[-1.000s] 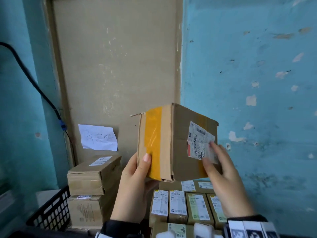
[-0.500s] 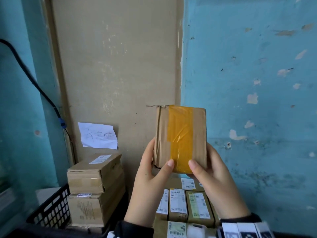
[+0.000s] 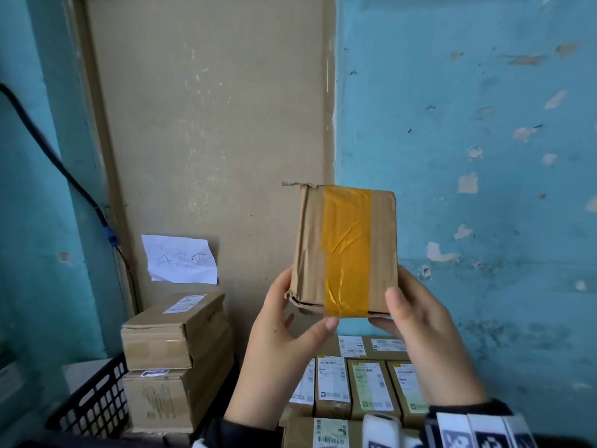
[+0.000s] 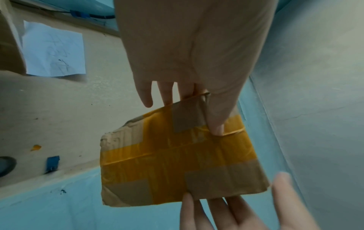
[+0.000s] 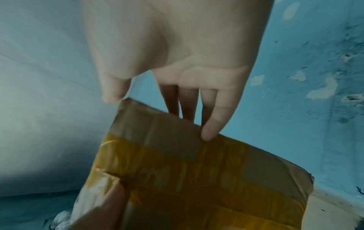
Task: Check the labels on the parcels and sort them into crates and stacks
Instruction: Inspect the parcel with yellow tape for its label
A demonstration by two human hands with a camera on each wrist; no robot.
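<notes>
- The taped cardboard parcel (image 3: 345, 250) is held up in the air in front of the wall, above the row of labelled boxes (image 3: 352, 388), with a yellow-taped face toward the head camera; no shipping label shows on that face.
- The left hand (image 3: 277, 347) holds its lower left corner, thumb across the bottom edge and fingers behind; the right hand (image 3: 426, 344) holds the lower right corner, thumb on the front and fingers behind. Both grips sit low, at the corners only.
- Judged step: label check. The label probably lies on a hidden face, so the parcel wants turning until the print faces the eyes, with thumbs kept off it.
- The torn flap (image 3: 295, 184) at the top left corner looks weak; better to hold on the taped edges.
- Room: open air above and to the right up to the blue wall (image 3: 484, 189).
- Lower left stand two stacked cartons (image 3: 174, 344) in the black crate (image 3: 93, 405), just beside the row of boxes, so a swing down-left is tight.
- A paper note (image 3: 181, 260) hangs on the board (image 3: 210, 108) above that stack.
</notes>
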